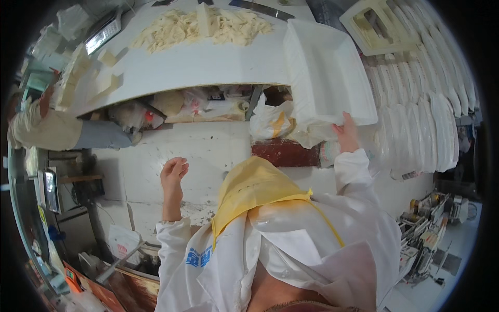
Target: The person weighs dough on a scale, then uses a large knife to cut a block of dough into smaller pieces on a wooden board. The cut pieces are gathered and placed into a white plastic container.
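Note:
My right hand (346, 133) grips the near rim of a deep white plastic bin (331, 74) at the right end of the white table (234, 66). The bin holds nothing that I can see. My left hand (175, 169) hangs over the floor, away from the table, its fingers curled loosely with nothing visible in them. At the table's far side lie heaps of thin pale sheets or strips (167, 29), with an upright pale block (203, 19) between them. More pale blocks (103, 87) stand at the table's left.
Bags and containers fill the shelf under the table, beside a white plastic bag (271, 119). Stacked white packages (421, 132) stand at the right. A co-worker (50, 124) is at the far left, near a scale (104, 33). A dark red box (284, 153) sits below the bin.

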### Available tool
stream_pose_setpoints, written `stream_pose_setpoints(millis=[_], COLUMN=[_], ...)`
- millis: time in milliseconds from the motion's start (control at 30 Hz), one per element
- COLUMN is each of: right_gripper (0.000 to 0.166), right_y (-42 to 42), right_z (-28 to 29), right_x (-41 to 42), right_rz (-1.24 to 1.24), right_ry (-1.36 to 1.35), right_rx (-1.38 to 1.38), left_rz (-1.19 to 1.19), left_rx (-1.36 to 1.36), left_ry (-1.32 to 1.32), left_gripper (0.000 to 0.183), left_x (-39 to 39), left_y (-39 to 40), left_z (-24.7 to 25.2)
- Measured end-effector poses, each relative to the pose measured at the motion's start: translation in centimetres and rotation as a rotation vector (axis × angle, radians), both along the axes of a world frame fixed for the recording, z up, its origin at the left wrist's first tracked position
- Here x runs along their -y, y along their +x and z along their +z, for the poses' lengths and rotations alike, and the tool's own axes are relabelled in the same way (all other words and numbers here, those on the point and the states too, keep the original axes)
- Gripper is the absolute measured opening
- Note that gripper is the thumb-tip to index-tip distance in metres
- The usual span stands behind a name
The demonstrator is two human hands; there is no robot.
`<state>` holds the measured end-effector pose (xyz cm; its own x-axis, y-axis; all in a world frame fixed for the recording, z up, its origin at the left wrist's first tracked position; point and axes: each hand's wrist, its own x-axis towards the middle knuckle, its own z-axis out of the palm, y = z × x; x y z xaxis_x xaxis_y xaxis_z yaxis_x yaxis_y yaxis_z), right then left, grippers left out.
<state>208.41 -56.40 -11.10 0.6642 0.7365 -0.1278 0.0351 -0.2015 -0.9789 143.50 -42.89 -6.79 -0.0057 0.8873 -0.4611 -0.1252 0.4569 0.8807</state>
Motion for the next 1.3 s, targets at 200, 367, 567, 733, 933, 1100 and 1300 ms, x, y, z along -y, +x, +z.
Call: stream_pose_setpoints(millis=[200,367,567,733,933,1100,1300], right_gripper=[0.047,0.053,0.051,0.046,0.045,0.028,0.038], right_y=[-7.3,-9.2,-9.7,-9.4,-9.3,-13.1,-21.2], right_z=[5.2,3.9,3.1,5.0,8.5,14.7,13.2], right_x=[-9.0,-12.2,-16.5,-16.3,-13.7,-17.6,-30.9], right_rz=[-0.580,-0.596,-0.753,-0.566,-0.018,0.607,0.440], right_ry=[-0.095,0.001,0.024,0.022,-0.499,-0.474,-0.120], right_rx=[-0.501,-0.419,-0.363,-0.440,-0.565,-0.516,-0.613], left_rz=[-0.185,-0.329,-0.481,-0.676,-0.948,-0.952,-0.484], left_rx=[0.020,-0.032,-0.154,-0.147,-0.218,-0.318,-0.022], left_ry=[-0.034,-0.046,-0.038,0.086,0.198,0.357,0.480], left_gripper=[0.023,0.022,0.023,0.023,0.025,0.020,0.020], left_x=[-6.2,-12.3,-22.5,-30.2,-36.7,-43.3,-54.6], left_y=[2.1,4.8,9.1,15.5,20.1,20.0,15.0], left_z=[-1.2,-1.1,-0.7,-0.1,0.9,0.2,-0.7])
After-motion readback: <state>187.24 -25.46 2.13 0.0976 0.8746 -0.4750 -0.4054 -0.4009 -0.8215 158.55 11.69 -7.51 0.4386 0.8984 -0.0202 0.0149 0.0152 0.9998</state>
